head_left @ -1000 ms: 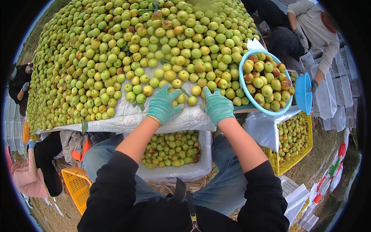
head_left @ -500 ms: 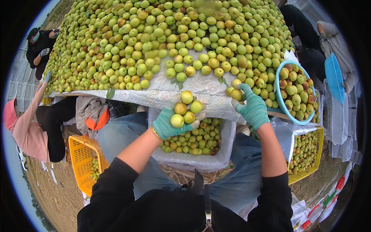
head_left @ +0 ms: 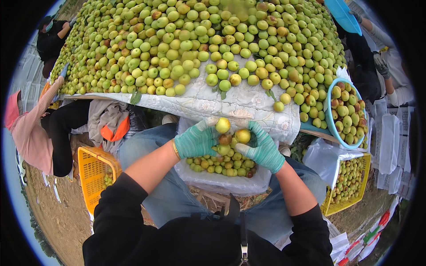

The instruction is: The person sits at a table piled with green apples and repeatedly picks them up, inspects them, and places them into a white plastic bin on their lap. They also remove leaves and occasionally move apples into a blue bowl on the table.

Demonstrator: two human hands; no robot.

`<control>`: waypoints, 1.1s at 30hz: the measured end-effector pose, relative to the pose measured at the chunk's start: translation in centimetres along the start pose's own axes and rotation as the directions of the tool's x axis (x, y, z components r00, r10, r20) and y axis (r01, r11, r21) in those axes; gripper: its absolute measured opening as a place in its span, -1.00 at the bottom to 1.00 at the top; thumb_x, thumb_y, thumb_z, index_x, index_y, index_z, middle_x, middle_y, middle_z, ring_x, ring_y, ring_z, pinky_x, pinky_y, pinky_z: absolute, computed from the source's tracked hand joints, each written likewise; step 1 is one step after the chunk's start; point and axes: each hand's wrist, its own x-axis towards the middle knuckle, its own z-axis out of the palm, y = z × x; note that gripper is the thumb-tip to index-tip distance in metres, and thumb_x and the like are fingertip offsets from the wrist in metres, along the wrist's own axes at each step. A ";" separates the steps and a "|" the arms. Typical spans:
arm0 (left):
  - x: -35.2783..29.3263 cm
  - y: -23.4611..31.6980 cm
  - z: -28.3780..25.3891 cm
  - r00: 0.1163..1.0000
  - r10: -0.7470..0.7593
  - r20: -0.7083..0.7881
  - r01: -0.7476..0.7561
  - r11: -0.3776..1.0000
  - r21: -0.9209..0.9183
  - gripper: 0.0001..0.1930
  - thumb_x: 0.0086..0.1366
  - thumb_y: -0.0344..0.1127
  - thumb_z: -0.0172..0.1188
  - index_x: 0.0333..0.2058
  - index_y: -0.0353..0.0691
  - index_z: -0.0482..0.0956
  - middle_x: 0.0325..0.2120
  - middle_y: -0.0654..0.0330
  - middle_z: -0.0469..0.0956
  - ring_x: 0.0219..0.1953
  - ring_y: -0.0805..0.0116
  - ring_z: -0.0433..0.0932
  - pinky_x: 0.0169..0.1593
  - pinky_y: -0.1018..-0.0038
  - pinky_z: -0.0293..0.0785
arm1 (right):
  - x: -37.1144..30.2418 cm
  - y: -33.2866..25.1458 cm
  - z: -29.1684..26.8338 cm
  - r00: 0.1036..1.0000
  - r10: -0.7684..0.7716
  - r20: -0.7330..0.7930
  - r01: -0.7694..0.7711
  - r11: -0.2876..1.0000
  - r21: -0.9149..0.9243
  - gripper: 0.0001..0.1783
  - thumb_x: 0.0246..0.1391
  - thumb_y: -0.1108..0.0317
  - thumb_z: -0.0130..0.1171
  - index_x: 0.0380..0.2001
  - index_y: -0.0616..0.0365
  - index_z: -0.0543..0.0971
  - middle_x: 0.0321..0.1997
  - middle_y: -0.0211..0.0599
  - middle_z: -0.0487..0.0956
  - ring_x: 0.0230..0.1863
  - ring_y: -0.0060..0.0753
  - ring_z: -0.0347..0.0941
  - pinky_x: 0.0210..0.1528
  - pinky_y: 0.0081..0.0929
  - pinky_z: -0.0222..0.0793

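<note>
Both my hands, in teal knit gloves with bare fingertips, are close together above a lined crate (head_left: 202, 182) of green jujubes. My left hand (head_left: 196, 139) is cupped with its palm turned inward. A yellow-green jujube (head_left: 222, 125) rests at its fingertips, and a browner jujube (head_left: 225, 138) lies just below. Whether the lowest fruits beside the palm are held or falling, I cannot tell. My right hand (head_left: 262, 148) curls its thumb and fingers round another yellow jujube (head_left: 242, 135). Ahead, a large heap of jujubes (head_left: 177, 48) covers a pale quilted cloth (head_left: 199, 99).
A blue basin (head_left: 330, 116) of redder jujubes stands on the right, above a yellow crate (head_left: 364, 177) of fruit. An orange crate (head_left: 91, 177) is at left. Co-workers sit at both sides, one in a pink sleeve (head_left: 37, 122); another holds a blue basket (head_left: 344, 15).
My right hand has moved from the cloth's edge inward beside my left, now with a jujube. My left hand has turned from palm-up to palm-inward over the crate. The co-worker's blue basket has risen.
</note>
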 end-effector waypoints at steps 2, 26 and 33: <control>0.2 0.4 0.7 1.000 -0.019 -0.006 0.019 0.980 0.199 -0.33 0.22 0.15 0.15 0.20 -0.07 0.28 0.12 0.18 0.36 0.14 0.27 0.36 0.01 0.25 0.45 | 1.2 -0.3 1.0 0.993 -0.120 0.002 0.116 0.963 -0.243 -0.43 -0.06 0.23 0.32 0.04 0.15 0.41 0.04 -0.12 0.47 0.11 -0.16 0.40 0.15 -0.27 0.31; 8.5 11.4 1.0 0.877 0.475 0.073 0.292 -0.648 0.704 -0.55 -0.05 -0.11 0.34 -0.12 0.01 0.54 0.07 -0.04 0.29 -0.01 -0.02 0.41 0.01 0.20 0.44 | 15.5 0.8 -5.0 0.983 -0.007 -0.186 -0.138 0.644 -0.752 -0.49 -0.10 0.04 0.31 -0.14 0.10 0.49 -0.08 -0.03 0.43 -0.03 -0.05 0.42 -0.08 -0.26 0.46; 6.8 12.7 1.7 0.829 0.546 -0.122 0.091 0.085 0.992 -0.57 0.20 0.00 0.16 -0.06 -0.13 0.46 -0.16 0.10 0.44 -0.32 0.28 0.54 -0.31 0.41 0.53 | 13.0 -0.7 -7.2 0.896 0.436 0.079 -0.323 0.520 0.791 -0.30 0.09 -0.28 -0.02 -0.15 0.25 0.49 -0.08 0.05 0.54 -0.15 -0.03 0.57 -0.56 -0.32 0.57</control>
